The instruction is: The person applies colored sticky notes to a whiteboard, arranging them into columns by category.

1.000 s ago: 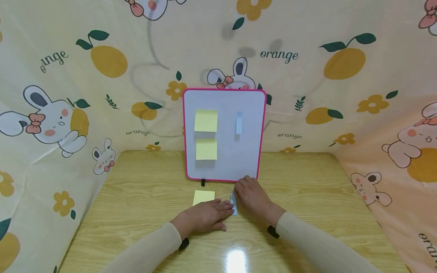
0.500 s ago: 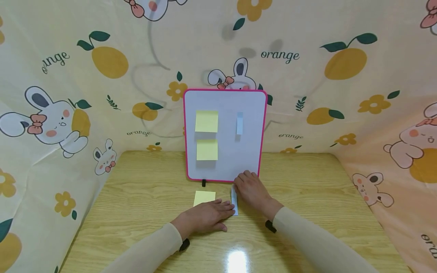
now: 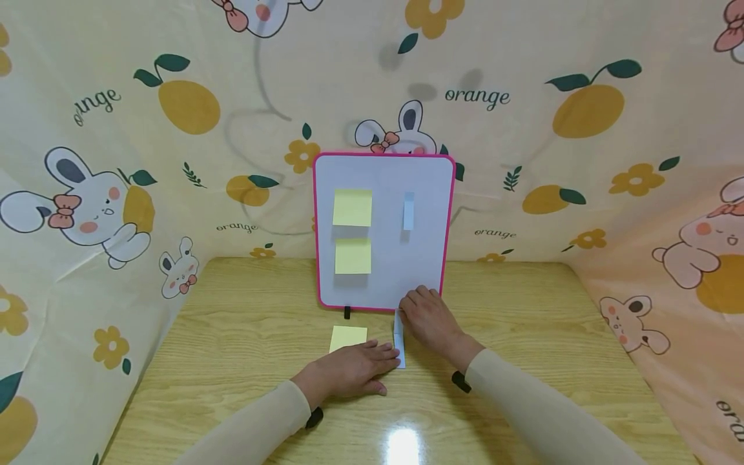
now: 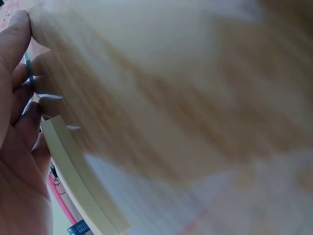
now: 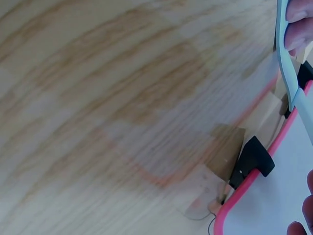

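My left hand [image 3: 351, 369] lies flat on the table, its straight fingertips pressing the lower end of a narrow light-blue sticky note pad [image 3: 401, 357]. My right hand [image 3: 433, 326] pinches the far end of the pad's top blue sticky note [image 3: 398, 320] and holds it lifted. The right wrist view shows that sheet [image 5: 305, 112] bending up from the blue pad [image 5: 286, 58], with right fingertips [image 5: 308, 208] at the frame edge. A yellow sticky note pad [image 3: 349, 336] sits partly behind my left hand; its thick edge shows in the left wrist view.
A pink-framed whiteboard [image 3: 386, 271] stands upright behind the hands on black clips [image 3: 347, 312]. It bears an upper yellow note [image 3: 352, 207], a lower yellow note [image 3: 352, 256] and one blue strip [image 3: 409, 211]. Printed cloth [image 3: 261, 116] encloses the wooden table [image 3: 244, 310].
My right hand has moved slightly away from me, toward the whiteboard's lower edge, drawing the end of the blue sticky note up with it. My left hand stays in place.
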`<control>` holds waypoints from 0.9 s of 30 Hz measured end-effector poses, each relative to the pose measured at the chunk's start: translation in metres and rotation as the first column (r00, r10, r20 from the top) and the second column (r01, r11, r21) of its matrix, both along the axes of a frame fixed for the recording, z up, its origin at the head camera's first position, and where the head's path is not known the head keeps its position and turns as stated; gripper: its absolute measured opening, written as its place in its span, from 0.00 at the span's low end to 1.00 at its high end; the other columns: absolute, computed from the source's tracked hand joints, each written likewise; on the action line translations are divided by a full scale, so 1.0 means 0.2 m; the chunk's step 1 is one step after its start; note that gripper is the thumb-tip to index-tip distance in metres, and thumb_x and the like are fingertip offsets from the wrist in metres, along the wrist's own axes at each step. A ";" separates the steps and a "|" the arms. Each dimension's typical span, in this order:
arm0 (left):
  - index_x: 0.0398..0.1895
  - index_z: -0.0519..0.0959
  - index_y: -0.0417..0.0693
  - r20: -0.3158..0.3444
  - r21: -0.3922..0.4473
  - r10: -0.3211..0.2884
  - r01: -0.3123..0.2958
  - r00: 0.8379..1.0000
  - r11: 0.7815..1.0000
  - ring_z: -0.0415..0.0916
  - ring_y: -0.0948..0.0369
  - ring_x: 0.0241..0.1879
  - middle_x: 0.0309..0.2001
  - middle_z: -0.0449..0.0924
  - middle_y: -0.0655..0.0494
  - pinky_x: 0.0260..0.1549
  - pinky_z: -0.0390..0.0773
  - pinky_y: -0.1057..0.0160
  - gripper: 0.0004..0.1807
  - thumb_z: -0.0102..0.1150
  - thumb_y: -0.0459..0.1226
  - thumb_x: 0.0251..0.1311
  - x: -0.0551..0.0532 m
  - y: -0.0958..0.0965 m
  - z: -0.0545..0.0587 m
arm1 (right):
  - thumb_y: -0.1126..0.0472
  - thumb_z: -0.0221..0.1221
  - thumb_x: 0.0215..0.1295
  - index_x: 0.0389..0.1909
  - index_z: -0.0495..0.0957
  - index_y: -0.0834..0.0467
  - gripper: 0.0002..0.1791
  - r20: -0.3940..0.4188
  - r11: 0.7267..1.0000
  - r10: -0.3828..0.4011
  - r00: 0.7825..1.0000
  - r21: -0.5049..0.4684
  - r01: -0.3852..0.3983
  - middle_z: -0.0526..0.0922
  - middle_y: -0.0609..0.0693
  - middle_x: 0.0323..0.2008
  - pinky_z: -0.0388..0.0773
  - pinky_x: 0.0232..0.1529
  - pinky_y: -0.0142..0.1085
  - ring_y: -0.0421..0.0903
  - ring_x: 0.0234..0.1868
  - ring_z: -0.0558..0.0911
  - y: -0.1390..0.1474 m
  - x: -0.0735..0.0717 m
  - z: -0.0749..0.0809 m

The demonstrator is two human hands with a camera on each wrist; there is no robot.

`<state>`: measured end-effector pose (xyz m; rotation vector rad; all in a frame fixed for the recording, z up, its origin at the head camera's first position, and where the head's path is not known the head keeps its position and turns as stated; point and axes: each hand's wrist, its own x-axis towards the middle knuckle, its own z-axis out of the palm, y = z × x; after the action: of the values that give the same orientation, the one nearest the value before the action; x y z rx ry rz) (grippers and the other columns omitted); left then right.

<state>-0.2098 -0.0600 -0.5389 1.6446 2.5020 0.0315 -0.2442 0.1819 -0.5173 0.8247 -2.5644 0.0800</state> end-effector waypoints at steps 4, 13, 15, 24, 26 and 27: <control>0.82 0.64 0.51 -0.010 0.008 -0.003 0.003 1.000 1.000 0.57 0.60 0.82 0.82 0.62 0.55 0.82 0.57 0.57 0.35 0.45 0.57 0.81 0.00 0.00 -0.01 | 0.61 0.67 0.70 0.36 0.80 0.57 0.06 -0.016 1.000 0.003 1.000 0.001 -0.003 0.82 0.49 0.35 0.73 0.37 0.40 0.50 0.39 0.76 0.00 -0.01 0.00; 0.82 0.64 0.50 0.005 0.015 -0.004 0.003 1.000 1.000 0.58 0.59 0.82 0.82 0.62 0.55 0.82 0.57 0.57 0.35 0.45 0.57 0.81 0.00 0.00 0.00 | 0.60 0.67 0.71 0.36 0.81 0.57 0.06 -0.032 1.000 0.000 1.000 0.013 0.000 0.83 0.49 0.35 0.74 0.37 0.40 0.50 0.39 0.76 0.01 -0.02 0.03; 0.82 0.64 0.50 0.003 0.014 -0.004 0.004 1.000 1.000 0.58 0.59 0.82 0.82 0.62 0.55 0.82 0.57 0.57 0.35 0.45 0.57 0.81 0.00 0.00 0.00 | 0.60 0.66 0.71 0.37 0.81 0.57 0.06 -0.026 1.000 -0.004 1.000 0.019 0.004 0.83 0.49 0.35 0.74 0.38 0.40 0.50 0.40 0.76 0.00 -0.02 0.04; 0.82 0.64 0.51 0.016 0.013 0.004 -0.004 1.000 1.000 0.57 0.60 0.82 0.82 0.62 0.56 0.82 0.56 0.58 0.35 0.46 0.57 0.81 0.00 0.00 0.00 | 0.60 0.65 0.73 0.37 0.80 0.56 0.05 -0.031 1.000 -0.020 0.999 -0.005 0.020 0.82 0.49 0.37 0.72 0.39 0.39 0.50 0.41 0.76 0.01 -0.03 0.07; 0.82 0.64 0.51 0.021 0.013 0.004 -0.004 1.000 1.000 0.57 0.60 0.82 0.82 0.62 0.55 0.83 0.56 0.58 0.35 0.46 0.57 0.81 0.00 0.00 0.00 | 0.61 0.64 0.74 0.37 0.79 0.56 0.05 -0.059 1.000 -0.011 0.998 -0.003 0.011 0.83 0.49 0.37 0.73 0.40 0.40 0.51 0.42 0.76 0.01 -0.03 0.09; 0.82 0.64 0.51 0.022 0.013 0.004 -0.004 1.000 1.000 0.57 0.60 0.82 0.82 0.62 0.55 0.83 0.56 0.58 0.35 0.46 0.57 0.80 0.00 0.00 0.00 | 0.61 0.64 0.74 0.37 0.79 0.56 0.05 -0.075 1.000 -0.005 0.997 -0.006 0.005 0.83 0.49 0.38 0.74 0.40 0.40 0.51 0.43 0.76 0.01 -0.03 0.10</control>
<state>-0.2100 -0.0599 -0.5394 1.6356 2.4945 0.0662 -0.2499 0.1842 -0.4969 0.8037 -2.4949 0.0543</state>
